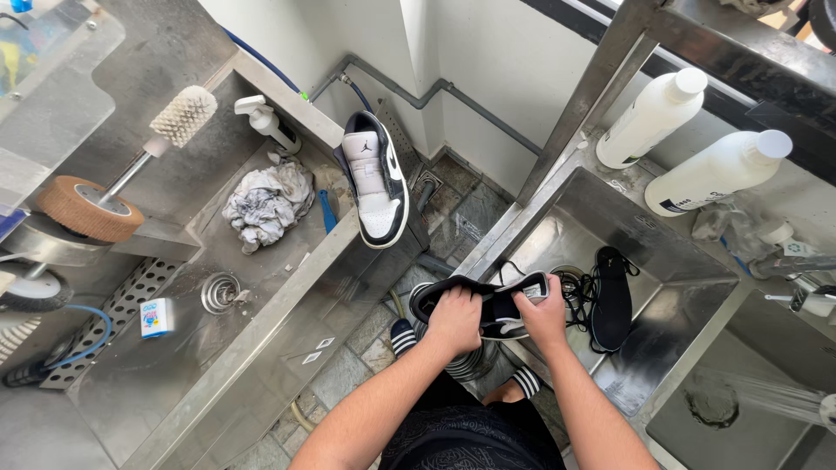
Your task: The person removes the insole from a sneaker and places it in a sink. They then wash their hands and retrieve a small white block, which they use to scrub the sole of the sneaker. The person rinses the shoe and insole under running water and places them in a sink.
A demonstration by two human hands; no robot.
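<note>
Over on the left, the steel sink (pixel 287 287) has a crumpled grey rag (pixel 268 202) in its basin, with a round bristle brush head (pixel 183 115) up behind it. The mate sneaker (pixel 374 178) is parked on the sink's rim, toe toward the camera, probably just kept out of the wet until it's needed.

Center is where the action is: the black and white sneaker (pixel 479 300) sits in both hands over the edge of the right basin (pixel 688 287), I'd guess so drips land in there. Its long axis runs roughly left-right, opening facing up. Left hand (pixel 455 320) is curled tight around the collar at one end; right hand (pixel 545 315) pinches the tongue side at the other.

Further right, a pulled-out black insole (pixel 613 298) and laces (pixel 573 287) lie in that basin, and two white bottles (pixel 688 144) stand on the ledge behind.
</note>
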